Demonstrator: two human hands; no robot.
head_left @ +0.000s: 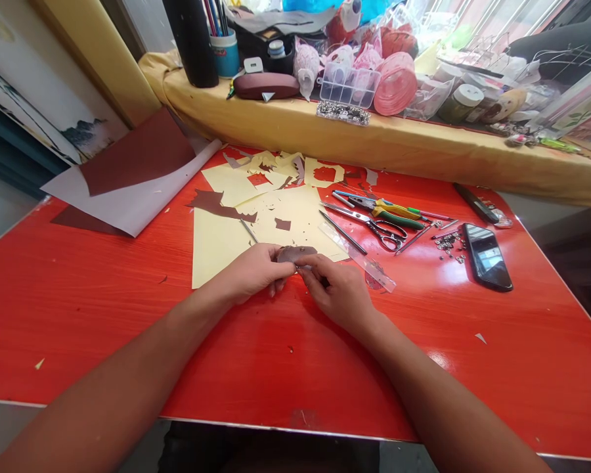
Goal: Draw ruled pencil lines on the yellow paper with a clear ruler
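Between my two hands is a small, rounded grey-brown piece (298, 253), perhaps leather. My left hand (256, 272) pinches its left side between thumb and fingers. At its right edge the fingertips of my right hand (337, 286) are pressed together on it; anything smaller between them is hidden. Beneath and beyond lies a pale yellow sheet (217, 249) strewn with brown scraps. A clear ruler (374, 272) and a dark pen-like tool (343, 232) lie just past my right hand.
Scissors (387, 230), pliers (398, 213), loose metal bits (450, 244) and a phone (487, 256) lie on the right of the red table (128, 315). Rolled brown sheets (138, 157) rest at the left. A cluttered ledge (266, 125) runs along the back.
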